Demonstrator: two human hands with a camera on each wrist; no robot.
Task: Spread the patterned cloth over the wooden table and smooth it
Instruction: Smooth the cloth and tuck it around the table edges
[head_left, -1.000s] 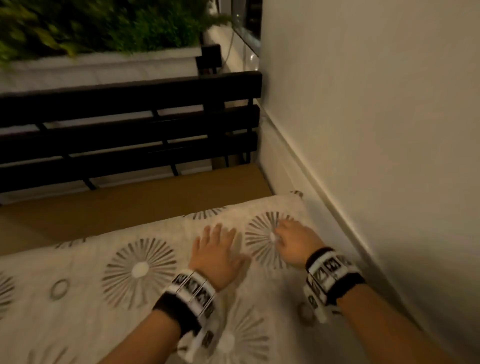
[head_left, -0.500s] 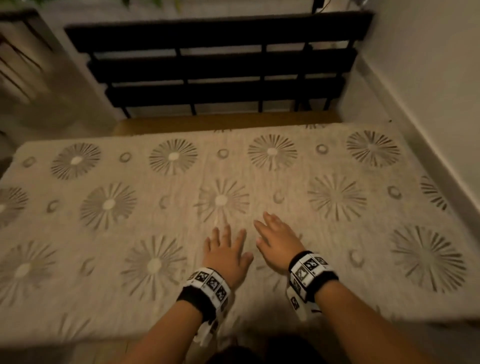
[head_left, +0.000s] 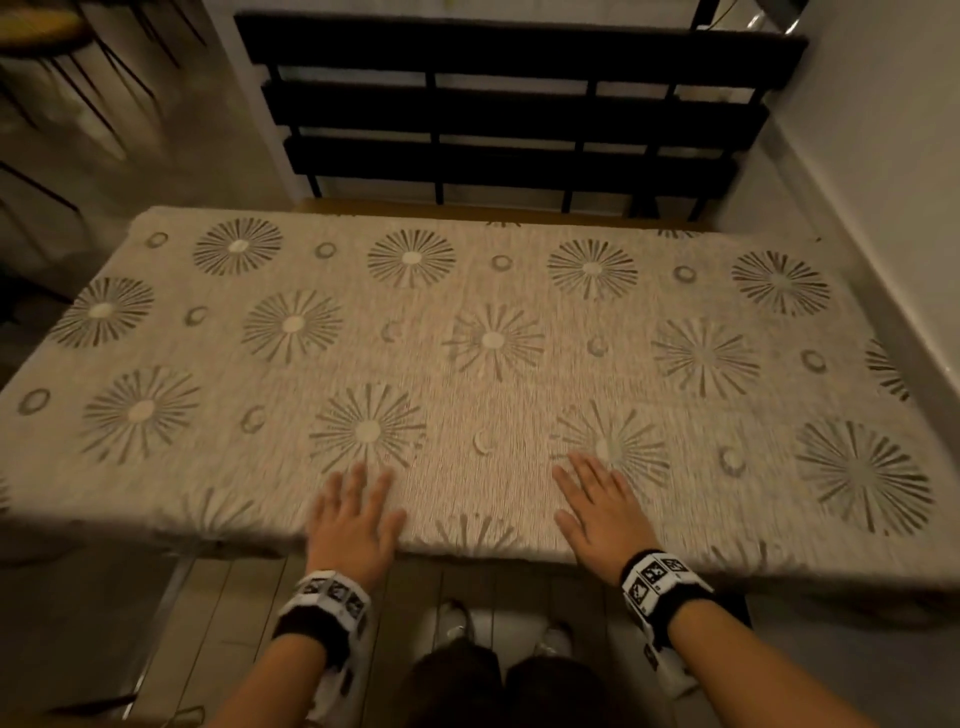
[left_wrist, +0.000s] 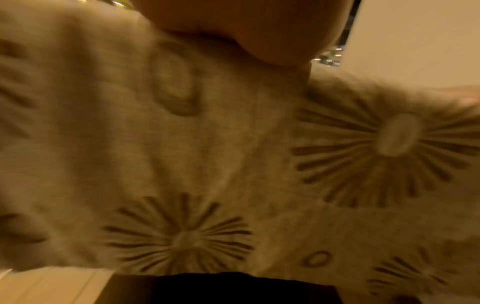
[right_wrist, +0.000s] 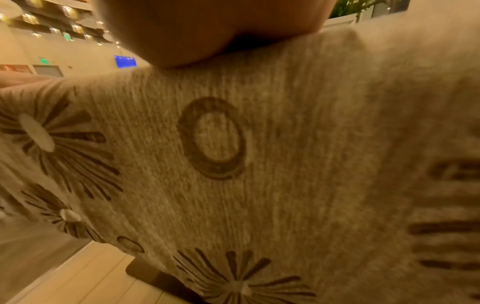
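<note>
Dim, warm yellow-brown light in all three views, no glare; the head view shows wide-angle bowing at its edges, motion smear across the patterned cloth (starbursts near the table's near edge softest) and deep shadow under that edge. Both wrist views are heavily blurred and orange-tinted, the left hand and right hand just out-of-focus blobs at the top. Small bright ceiling lights show far behind in the right wrist view.

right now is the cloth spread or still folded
Spread: the cloth lies flat across the table, draping over its near edge, both hands flat on it.
</note>
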